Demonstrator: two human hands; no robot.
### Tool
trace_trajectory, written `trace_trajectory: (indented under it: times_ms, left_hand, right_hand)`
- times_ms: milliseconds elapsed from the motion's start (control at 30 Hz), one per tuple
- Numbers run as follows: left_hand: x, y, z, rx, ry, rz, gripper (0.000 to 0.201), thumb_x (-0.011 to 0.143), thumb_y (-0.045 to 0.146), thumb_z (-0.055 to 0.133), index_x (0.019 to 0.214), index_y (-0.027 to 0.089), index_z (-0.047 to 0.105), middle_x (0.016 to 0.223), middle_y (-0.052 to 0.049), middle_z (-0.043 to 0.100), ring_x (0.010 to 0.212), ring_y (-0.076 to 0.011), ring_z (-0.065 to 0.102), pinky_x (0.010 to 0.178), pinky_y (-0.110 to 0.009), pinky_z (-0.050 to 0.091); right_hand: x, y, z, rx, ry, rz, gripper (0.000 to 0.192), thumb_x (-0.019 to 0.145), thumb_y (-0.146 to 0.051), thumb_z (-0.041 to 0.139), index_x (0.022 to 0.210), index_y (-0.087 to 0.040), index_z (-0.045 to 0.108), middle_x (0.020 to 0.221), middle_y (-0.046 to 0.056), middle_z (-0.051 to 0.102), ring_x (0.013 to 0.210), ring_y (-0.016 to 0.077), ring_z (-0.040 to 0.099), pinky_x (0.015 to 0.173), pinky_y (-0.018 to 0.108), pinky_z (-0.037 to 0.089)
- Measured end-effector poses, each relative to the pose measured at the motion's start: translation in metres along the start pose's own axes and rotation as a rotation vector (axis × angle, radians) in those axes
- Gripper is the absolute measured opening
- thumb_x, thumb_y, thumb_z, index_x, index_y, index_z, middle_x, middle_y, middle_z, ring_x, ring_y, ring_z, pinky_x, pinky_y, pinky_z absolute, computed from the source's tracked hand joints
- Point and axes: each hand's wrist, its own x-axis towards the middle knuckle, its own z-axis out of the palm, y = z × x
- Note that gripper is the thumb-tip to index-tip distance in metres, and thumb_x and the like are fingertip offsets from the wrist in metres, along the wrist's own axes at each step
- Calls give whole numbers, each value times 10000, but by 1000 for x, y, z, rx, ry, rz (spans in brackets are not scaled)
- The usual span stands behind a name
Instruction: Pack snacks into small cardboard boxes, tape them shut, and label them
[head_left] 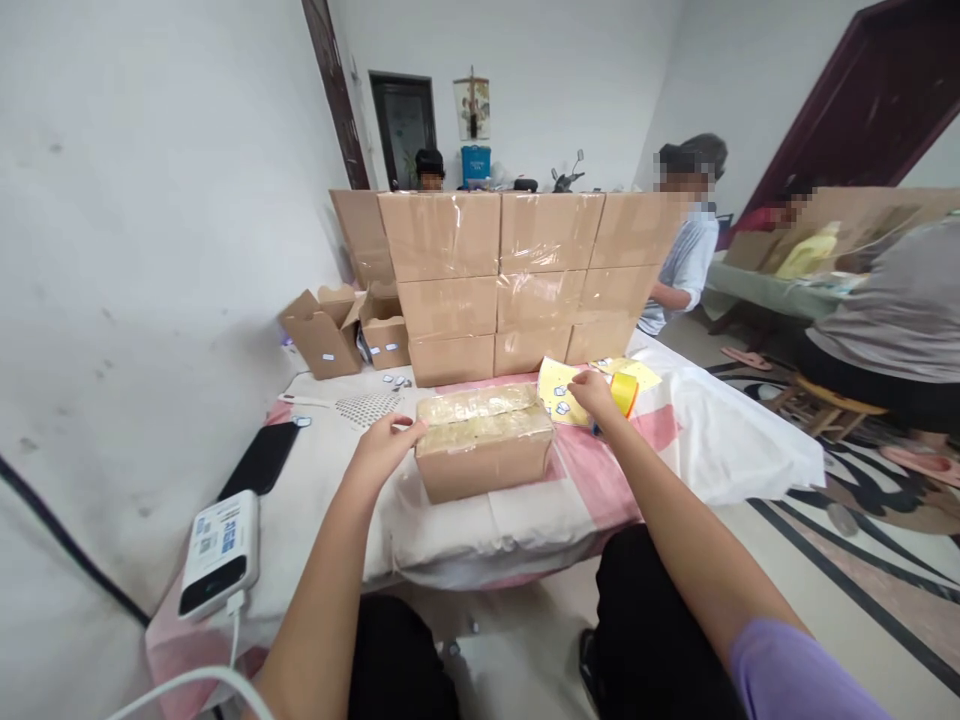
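Your left hand rests open-fingered on the near-left corner of the brown tape-topped cardboard box mid-desk, your right hand pinches the yellow tape roll just right of it, and a loose hold could skew the tape.

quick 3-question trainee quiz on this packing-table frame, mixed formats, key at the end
1. True or false: the left hand touches the taped box on the table.
2. What does the right hand reach, beside the sticker sheet?
A) tape roll
B) scissors
C) phone
3. Fill in: the white power bank lies on the table's ____ edge, cable plugged in.

Key: 1 true; 2 A; 3 left.
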Motion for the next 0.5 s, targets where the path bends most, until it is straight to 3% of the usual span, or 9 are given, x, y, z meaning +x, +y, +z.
trace_trajectory:
  times_ms: [100,200,367,500]
  left_hand:
    - [2,3,4,6,-5,-21,500,695,603,634,954,177,664,906,-90,725,866,-282,669,732,-343,452]
    - [0,11,9,47,47,-30,482,674,611,631,900,187,654,825,-68,712,796,-264,652,692,-332,439]
    - [-1,24,13,44,84,-13,378,655,568,635,779,211,620,743,-22,673,753,-230,608,634,-299,408]
    - [7,25,16,151,161,-44,326,663,532,622,747,217,632,711,-5,651,740,-222,582,632,-302,380]
  right_hand:
    - [4,15,19,-17,-63,-5,311,876,-125,518,1141,-82,675,1060,134,731,924,193,693,745,235,491]
    - [12,17,33,-59,-125,-31,394,889,-106,490,1257,-98,631,1214,159,685,1090,220,654,846,259,486]
    - [17,21,44,-185,-296,-144,357,811,-53,565,1138,-126,688,1251,194,635,1192,335,576,991,434,416]
    - [12,27,45,-242,-366,-242,389,822,-29,533,1176,-134,656,1300,187,584,1167,328,578,970,439,417]
